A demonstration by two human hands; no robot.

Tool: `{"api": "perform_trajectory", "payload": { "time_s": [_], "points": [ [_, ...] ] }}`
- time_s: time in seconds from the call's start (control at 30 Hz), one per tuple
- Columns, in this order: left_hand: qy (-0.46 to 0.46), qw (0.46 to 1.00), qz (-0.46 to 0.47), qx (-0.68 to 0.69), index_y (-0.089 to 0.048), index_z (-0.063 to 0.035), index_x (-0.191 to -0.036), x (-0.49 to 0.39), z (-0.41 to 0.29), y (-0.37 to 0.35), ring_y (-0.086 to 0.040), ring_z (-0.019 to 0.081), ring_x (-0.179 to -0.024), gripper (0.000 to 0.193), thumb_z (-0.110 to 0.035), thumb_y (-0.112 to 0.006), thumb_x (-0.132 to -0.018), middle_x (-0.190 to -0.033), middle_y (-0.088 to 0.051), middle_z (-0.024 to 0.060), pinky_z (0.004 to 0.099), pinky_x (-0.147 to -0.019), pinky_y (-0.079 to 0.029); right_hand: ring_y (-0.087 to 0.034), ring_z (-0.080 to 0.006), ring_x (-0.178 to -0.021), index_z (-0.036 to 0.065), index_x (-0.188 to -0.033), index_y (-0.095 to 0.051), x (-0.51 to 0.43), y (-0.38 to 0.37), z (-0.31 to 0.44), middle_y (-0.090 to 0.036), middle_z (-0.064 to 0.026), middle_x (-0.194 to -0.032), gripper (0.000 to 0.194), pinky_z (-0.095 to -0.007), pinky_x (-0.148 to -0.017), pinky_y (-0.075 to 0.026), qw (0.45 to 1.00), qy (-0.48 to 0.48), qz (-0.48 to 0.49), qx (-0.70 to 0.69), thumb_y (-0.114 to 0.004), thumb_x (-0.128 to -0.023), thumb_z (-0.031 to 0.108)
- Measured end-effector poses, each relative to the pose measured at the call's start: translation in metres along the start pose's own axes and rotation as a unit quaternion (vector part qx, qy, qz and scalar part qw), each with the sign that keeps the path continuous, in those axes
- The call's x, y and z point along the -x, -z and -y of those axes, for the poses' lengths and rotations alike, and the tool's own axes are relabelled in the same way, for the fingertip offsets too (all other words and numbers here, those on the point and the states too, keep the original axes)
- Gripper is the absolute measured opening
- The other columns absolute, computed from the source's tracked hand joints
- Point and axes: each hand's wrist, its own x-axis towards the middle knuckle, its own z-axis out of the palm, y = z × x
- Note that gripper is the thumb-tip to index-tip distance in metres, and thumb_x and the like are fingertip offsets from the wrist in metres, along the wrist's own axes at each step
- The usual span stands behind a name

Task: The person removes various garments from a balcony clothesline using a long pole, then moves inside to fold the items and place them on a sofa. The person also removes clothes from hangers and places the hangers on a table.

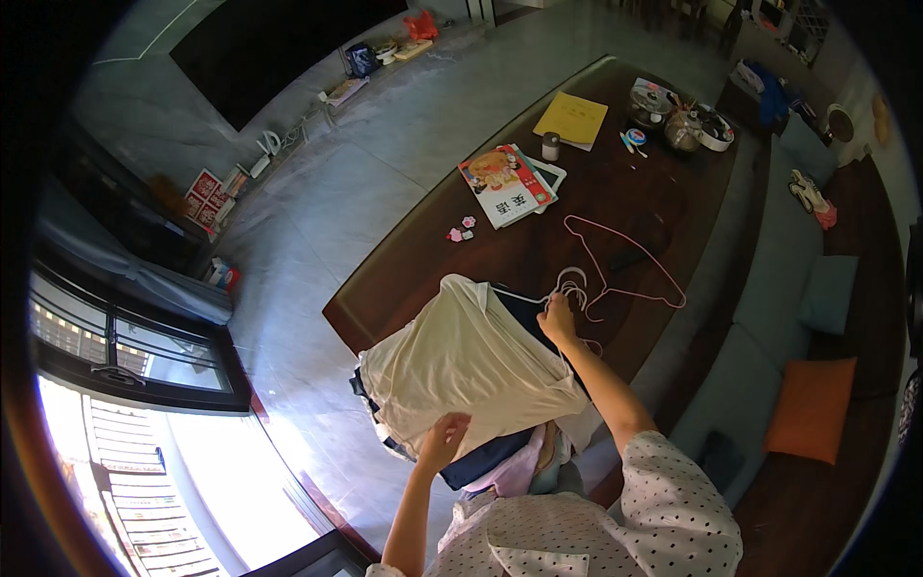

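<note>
A cream shirt (pixel 461 353) lies spread over a pile of clothes at the near end of the dark wooden table (pixel 404 288). Its neck opening faces right, with a white hanger (pixel 523 296) inside it. My right hand (pixel 557 319) grips this hanger near the base of its hook, where several white hooks (pixel 575 288) cluster. My left hand (pixel 443 441) is at the shirt's lower edge, fingers slightly apart; whether it touches the cloth is hard to tell. Beneath show a navy garment (pixel 487 460) and a pale pink one (pixel 513 469). Past my right hand lies a pink hanger (pixel 634 292).
Farther along the table are books (pixel 508 187), a yellow booklet (pixel 571 119), a small jar (pixel 550 146), a glass pot (pixel 649 104) and a teapot (pixel 683 131). A grey sofa (pixel 768 288) with an orange cushion (pixel 811 407) runs along the right. A bright window (pixel 159 476) is at lower left.
</note>
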Motion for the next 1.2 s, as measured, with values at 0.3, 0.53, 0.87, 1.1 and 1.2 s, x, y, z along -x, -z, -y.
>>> {"api": "perform_trajectory", "payload": {
  "time_s": [0.3,0.53,0.87,1.1,1.2],
  "points": [
    [-0.304,0.874,-0.324,-0.199,-0.023,-0.0083,-0.135,-0.082,-0.111,0.017,-0.049,0.0363,-0.097,0.088,-0.016,-0.074,-0.064,-0.126,-0.025,0.0248,0.0386,-0.081,-0.046,-0.036,-0.011,-0.036,0.007,-0.101,-0.061,0.139,0.141,0.151,-0.045,-0.0063,-0.049,0.019,-0.0264,-0.038,-0.028,0.937,0.322,0.053,-0.128,-0.048,-0.09,0.016],
    [-0.316,0.864,-0.258,-0.293,-0.059,-0.006,-0.097,-0.093,-0.114,0.051,-0.053,0.0293,-0.09,0.035,-0.006,-0.062,-0.062,-0.104,-0.049,0.0127,0.0366,-0.076,-0.047,-0.052,-0.0252,-0.041,0.011,-0.105,-0.062,0.21,0.186,0.174,-0.054,-0.0126,-0.054,0.023,-0.0339,-0.041,-0.04,0.952,0.304,-0.009,0.007,-0.054,-0.085,0.019],
    [0.04,0.928,0.333,-0.159,-0.058,-0.0025,-0.085,-0.096,-0.024,0.036,-0.058,0.0162,-0.057,0.016,-0.011,-0.046,-0.079,-0.072,-0.059,0.0053,0.0278,-0.045,-0.049,-0.047,-0.0133,-0.063,0.007,-0.097,-0.057,0.388,0.24,0.015,-0.046,0.0002,-0.061,0.021,-0.0295,-0.068,-0.042,0.605,-0.018,-0.347,-0.717,-0.046,-0.089,0.023],
    [0.057,0.855,0.515,0.035,-0.053,0.0003,-0.102,-0.027,-0.098,-0.123,-0.056,0.0192,-0.056,0.026,-0.01,-0.045,-0.079,-0.079,-0.058,0.0101,0.0303,-0.047,-0.048,-0.043,-0.0119,-0.06,0.007,-0.105,-0.053,0.601,0.25,-0.064,-0.04,0.001,-0.058,0.026,-0.0303,-0.069,-0.041,0.334,-0.027,-0.655,-0.677,-0.046,-0.091,0.028],
    [-0.035,0.866,0.499,-0.005,-0.05,-0.0058,-0.109,0.01,-0.143,-0.167,-0.055,0.0148,-0.063,0.03,-0.015,-0.044,-0.081,-0.087,-0.055,0.0071,0.0285,-0.048,-0.046,-0.036,-0.0086,-0.055,0.002,-0.108,-0.052,0.681,0.243,-0.078,-0.037,0.002,-0.058,0.041,-0.0262,-0.057,-0.035,0.433,-0.038,-0.662,-0.61,-0.039,-0.093,0.038]
  ]
}}
